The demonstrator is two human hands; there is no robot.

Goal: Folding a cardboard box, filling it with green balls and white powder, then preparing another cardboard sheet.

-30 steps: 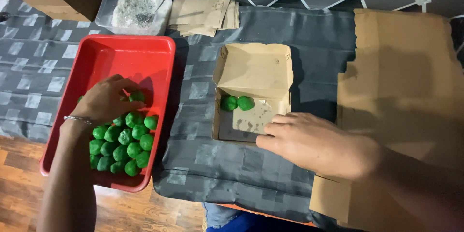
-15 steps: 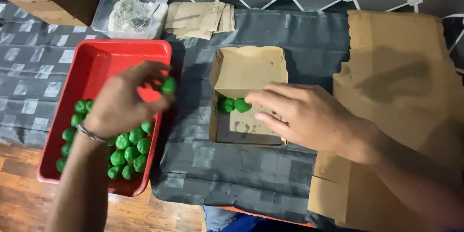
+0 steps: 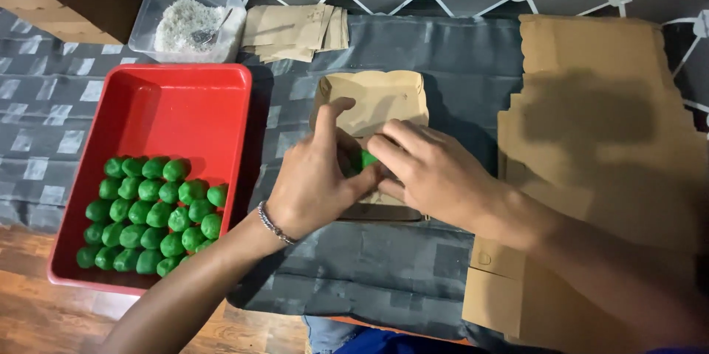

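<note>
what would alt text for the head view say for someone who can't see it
Two bare hands, left hand and right hand, meet over a small brown cardboard box, their fingers around a green ball. To the left, a red tray holds many more green balls, on a dark checked cloth.

open tan box — centre; flat brown cardboard — right; folded paper packets — top

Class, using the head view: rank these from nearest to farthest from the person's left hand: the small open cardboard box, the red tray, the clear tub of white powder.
From the left hand:
1. Small cardboard box, under the hand, touching it.
2. Red tray, to its left.
3. Clear tub of white powder, far back left.
</note>
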